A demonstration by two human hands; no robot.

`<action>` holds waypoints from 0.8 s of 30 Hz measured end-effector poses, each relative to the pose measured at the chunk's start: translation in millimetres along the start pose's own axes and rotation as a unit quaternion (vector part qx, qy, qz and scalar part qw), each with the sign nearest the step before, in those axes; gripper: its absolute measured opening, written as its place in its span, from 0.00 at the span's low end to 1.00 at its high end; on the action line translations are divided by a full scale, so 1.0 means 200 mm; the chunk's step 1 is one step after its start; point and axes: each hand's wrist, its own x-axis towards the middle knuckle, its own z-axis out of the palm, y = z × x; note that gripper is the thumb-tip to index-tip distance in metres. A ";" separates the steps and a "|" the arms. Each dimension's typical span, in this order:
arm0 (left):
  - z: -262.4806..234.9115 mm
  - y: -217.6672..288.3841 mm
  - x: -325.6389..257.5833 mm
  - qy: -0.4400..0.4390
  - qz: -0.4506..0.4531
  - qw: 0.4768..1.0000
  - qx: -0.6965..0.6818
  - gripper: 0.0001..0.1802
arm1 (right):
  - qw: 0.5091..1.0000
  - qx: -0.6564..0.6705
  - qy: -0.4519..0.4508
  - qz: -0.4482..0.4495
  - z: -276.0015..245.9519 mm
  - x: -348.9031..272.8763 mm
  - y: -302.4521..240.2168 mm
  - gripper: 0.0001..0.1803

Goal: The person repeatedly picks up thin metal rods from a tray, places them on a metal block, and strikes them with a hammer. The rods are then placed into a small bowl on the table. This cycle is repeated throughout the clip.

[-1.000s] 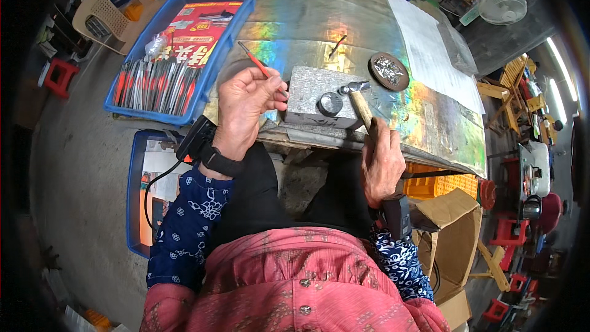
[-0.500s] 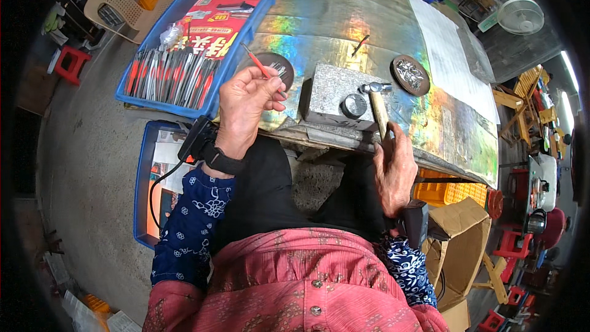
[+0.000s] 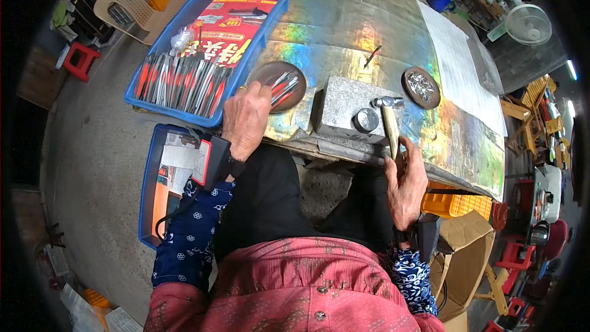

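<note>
My left hand [image 3: 246, 122], back up with curled fingers, is at the near left rim of a brown round dish [image 3: 299, 99]. Thin red, black and silver pen-like tools [image 3: 284, 88] lie in that dish. The fingertips are hidden, so anything in them is out of sight. My right hand [image 3: 407, 183] has its thumb and fingers around the lower end of a hammer's wooden handle [image 3: 389, 128]. The hammer head [image 3: 388, 102] rests over a grey metal block [image 3: 345, 101]. Beside the handle, a short dark cylinder [image 3: 366, 120] stands on the block.
A blue tray [image 3: 261, 40] at left holds a row of similar slim tools [image 3: 181, 83] and a red printed sheet. Small metal pieces fill a second brown dish [image 3: 421, 88]. A slim dark piece [image 3: 372, 55] lies behind the block. Below are a blue bin [image 3: 147, 190] and a cardboard box [image 3: 464, 246].
My left hand has turned back up and lowered to the left dish; the red-handled tool it held is no longer visible in it. My right hand stays at the hammer handle. The view shifted slightly.
</note>
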 end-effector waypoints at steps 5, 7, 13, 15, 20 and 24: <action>0.03 0.00 -0.01 -0.010 0.003 0.999 0.039 0.03 | 1.000 -0.004 -0.008 -0.001 -0.01 -0.01 0.00 0.25; 0.02 0.01 -0.01 -0.018 -0.002 0.999 0.046 0.04 | 1.000 -0.003 -0.022 0.020 -0.02 -0.01 0.00 0.25; -0.07 0.03 -0.02 0.037 0.010 0.999 0.014 0.08 | 0.999 0.013 -0.027 0.031 -0.01 -0.01 0.00 0.25; -0.11 0.01 -0.02 0.055 -0.028 0.998 0.003 0.10 | 0.999 0.019 -0.030 0.039 -0.01 -0.01 0.00 0.24; -0.21 -0.22 0.01 0.069 -0.114 0.991 -0.001 0.12 | 0.999 0.003 -0.028 0.023 -0.01 -0.01 0.01 0.25; -0.20 -0.31 0.05 0.024 -0.108 0.994 -0.023 0.14 | 0.999 0.010 -0.032 0.036 -0.02 -0.01 0.00 0.25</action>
